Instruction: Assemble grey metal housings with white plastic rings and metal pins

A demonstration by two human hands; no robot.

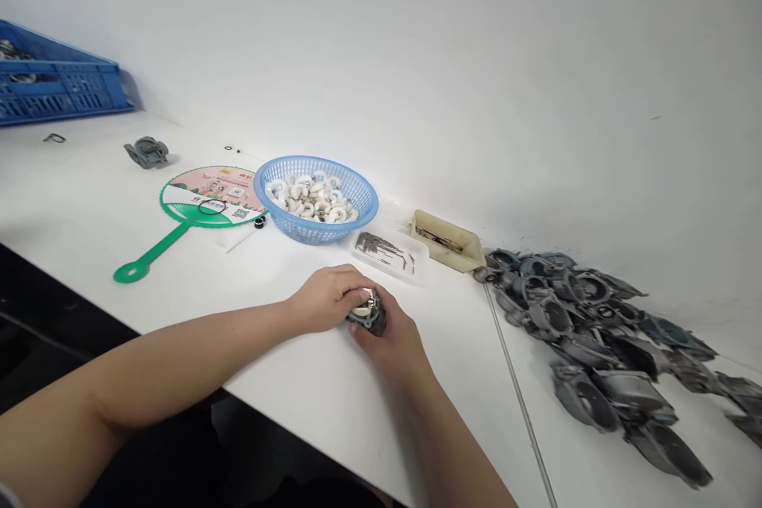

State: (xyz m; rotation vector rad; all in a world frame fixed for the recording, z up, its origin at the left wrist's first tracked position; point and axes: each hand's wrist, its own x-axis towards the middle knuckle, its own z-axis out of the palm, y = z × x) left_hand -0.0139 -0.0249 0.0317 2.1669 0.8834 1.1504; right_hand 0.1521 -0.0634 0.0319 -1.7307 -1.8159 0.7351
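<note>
Both hands hold a grey metal carburetor body (376, 323) low over the white table, near its front edge. My left hand (329, 298) closes on it from the left, with the thumb pressed on a whitish float (363, 308) that sits on its upper face. From the right, my right hand (398, 337) wraps round the same body, thumb along the near side. The fingers hide much of the part. Just beyond my hands lie a white tray of thin metal pins (384, 252) and a blue basket (274, 220) filled with white floats.
A cream bin (473, 258) holds thin dark pieces. Many grey carburetor bodies (586, 341) are heaped at right, past a table seam. At left lie a green-handled fan (159, 251), small black rings (259, 222) and a lone carburetor body (147, 152). A blue crate (71, 91) stands far left.
</note>
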